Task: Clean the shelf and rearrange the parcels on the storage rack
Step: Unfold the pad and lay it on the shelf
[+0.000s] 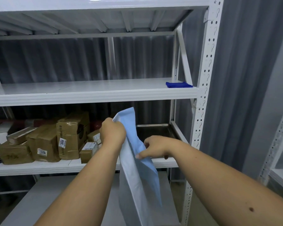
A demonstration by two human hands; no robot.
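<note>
**Numbers on the boxes**

At the lower left of the frame, a tall brown box (71, 137) has a white sticker (62, 142) with "3008" printed sideways. The brown box beside it (42, 146) has a sticker (42, 152) with upside-down digits, too blurry to read. Other stickers are too small to read.

White rack (204, 88), middle shelf (88, 93): you see a dark blue cloth (178, 84) folded at right. Lower left: brown taped parcels (44, 142), clustered. Centre: light blue bag (137, 160), hanging upright.
</note>
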